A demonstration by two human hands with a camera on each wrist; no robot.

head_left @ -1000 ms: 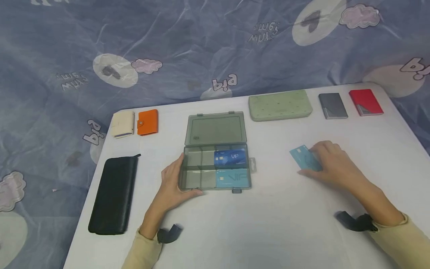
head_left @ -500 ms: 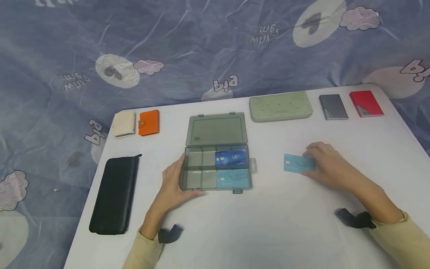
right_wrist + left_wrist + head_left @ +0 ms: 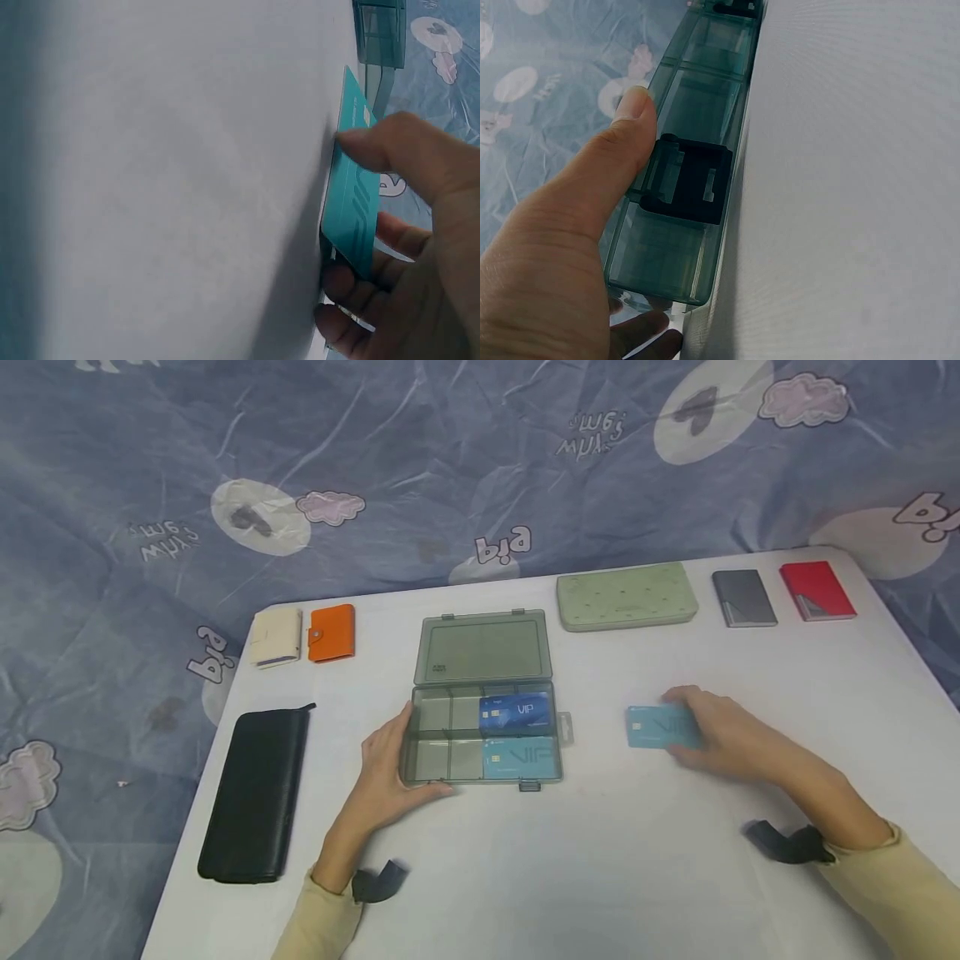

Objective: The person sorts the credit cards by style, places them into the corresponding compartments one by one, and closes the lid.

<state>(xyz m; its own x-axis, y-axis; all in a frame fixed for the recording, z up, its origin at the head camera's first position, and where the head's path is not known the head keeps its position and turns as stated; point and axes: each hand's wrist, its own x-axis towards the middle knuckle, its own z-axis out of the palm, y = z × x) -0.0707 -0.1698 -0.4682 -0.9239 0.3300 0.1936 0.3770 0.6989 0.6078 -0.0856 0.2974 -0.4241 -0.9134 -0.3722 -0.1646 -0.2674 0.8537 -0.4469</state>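
Observation:
A see-through grey-green plastic box (image 3: pixel 448 760) lies with its lid (image 3: pixel 483 647) folded back. My left hand (image 3: pixel 386 770) holds the box at its front left corner, the thumb along the front side. In the left wrist view, the thumb (image 3: pixel 626 146) touches the box's wall near a dark latch (image 3: pixel 686 180). A dark blue VIP card (image 3: pixel 514 712) and a light blue VIP card (image 3: pixel 519 758) lie in the right-hand compartments. Right of the box, my right hand (image 3: pixel 723 735) pinches another light blue VIP card (image 3: pixel 652 727) by its right end, thumb on its near edge.
Along the back of the white table (image 3: pixel 525 877) lie a cream card holder (image 3: pixel 274 637), an orange one (image 3: pixel 332 633), a green case (image 3: pixel 626 597), a grey card case (image 3: pixel 744 597) and a red one (image 3: pixel 817 589). A black zip wallet (image 3: pixel 255 793) is at the left.
My right hand has moved left with the light blue card, which has turned from slanted to nearly level with the box. The left hand stays on the box.

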